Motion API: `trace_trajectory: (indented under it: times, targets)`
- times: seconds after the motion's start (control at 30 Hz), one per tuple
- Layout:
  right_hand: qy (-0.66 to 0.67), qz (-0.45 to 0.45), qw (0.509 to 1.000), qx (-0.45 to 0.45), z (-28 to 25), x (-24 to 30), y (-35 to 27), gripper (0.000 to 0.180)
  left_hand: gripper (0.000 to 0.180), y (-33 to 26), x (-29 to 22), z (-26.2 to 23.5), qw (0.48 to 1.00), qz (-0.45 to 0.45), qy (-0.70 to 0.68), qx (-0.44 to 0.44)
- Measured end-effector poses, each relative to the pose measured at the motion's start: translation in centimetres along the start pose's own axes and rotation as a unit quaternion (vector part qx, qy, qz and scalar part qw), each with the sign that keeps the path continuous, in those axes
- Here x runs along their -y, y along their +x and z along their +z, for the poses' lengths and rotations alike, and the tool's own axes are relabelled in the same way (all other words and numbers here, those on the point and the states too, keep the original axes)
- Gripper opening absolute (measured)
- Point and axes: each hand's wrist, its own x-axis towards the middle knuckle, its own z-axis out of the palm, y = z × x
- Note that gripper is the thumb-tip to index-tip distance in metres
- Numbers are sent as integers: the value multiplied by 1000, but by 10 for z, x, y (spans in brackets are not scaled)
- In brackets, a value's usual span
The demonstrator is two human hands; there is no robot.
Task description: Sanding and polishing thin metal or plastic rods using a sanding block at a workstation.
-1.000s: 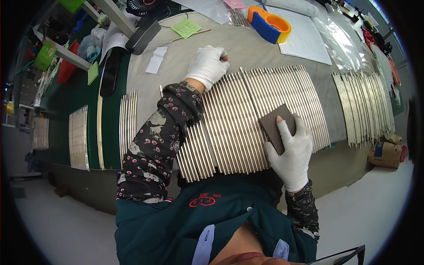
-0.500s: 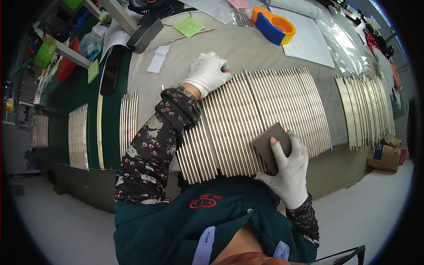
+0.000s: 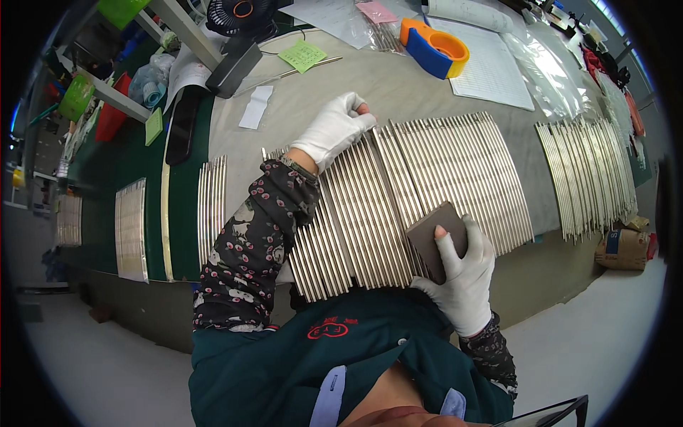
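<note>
Slim silvery metal rods (image 3: 462, 171) lie side by side in a wide row in front of me, with narrow gaps splitting the row. My left hand (image 3: 333, 131), in a white glove with bare fingertips, is closed at the far ends of the rods. Its thumb and forefinger pinch at a rod end near a gap; the exact grip is partly hidden. Over the near right part of the row, my right hand (image 3: 461, 274), also gloved, grips a flat brown block (image 3: 435, 238) like a sanding sponge. The block rests on the rods.
More rods (image 3: 587, 178) lie at the right, and smaller bundles (image 3: 131, 229) at the left. Beyond the row are a blue and orange tape dispenser (image 3: 435, 50), a paper slip (image 3: 256, 107) and a green note (image 3: 302, 55). A black phone (image 3: 182, 127) lies left, near a small fan (image 3: 240, 13).
My left hand has come slightly nearer to me along the rod ends. A gap in the row now sits farther left. The right hand and block stay almost in place; the view has shifted slightly.
</note>
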Motion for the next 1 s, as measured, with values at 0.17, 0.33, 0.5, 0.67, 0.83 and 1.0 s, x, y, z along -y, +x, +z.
trace_trajectory:
  times: [0.17,0.33,0.5,0.67,0.83,1.0]
  targets:
    - [62,-13,998,-31,-11,-4,11,83,15,-10,1,11,974,-50,-220,-24]
    - [84,57,987,-127,3,8,61,59,14,-7,18,15,959,-26,-280,-34]
    - [5,-18,996,-83,18,42,95,52,12,-7,19,15,957,-27,-288,-31]
    - [-41,10,989,-144,11,23,105,50,10,-5,20,16,951,-26,-307,-19]
    - [-65,68,991,-96,15,12,108,50,14,-8,21,14,954,-19,-297,-19]
    - [-12,-31,997,-74,19,47,101,52,15,-8,19,12,962,-22,-270,-33]
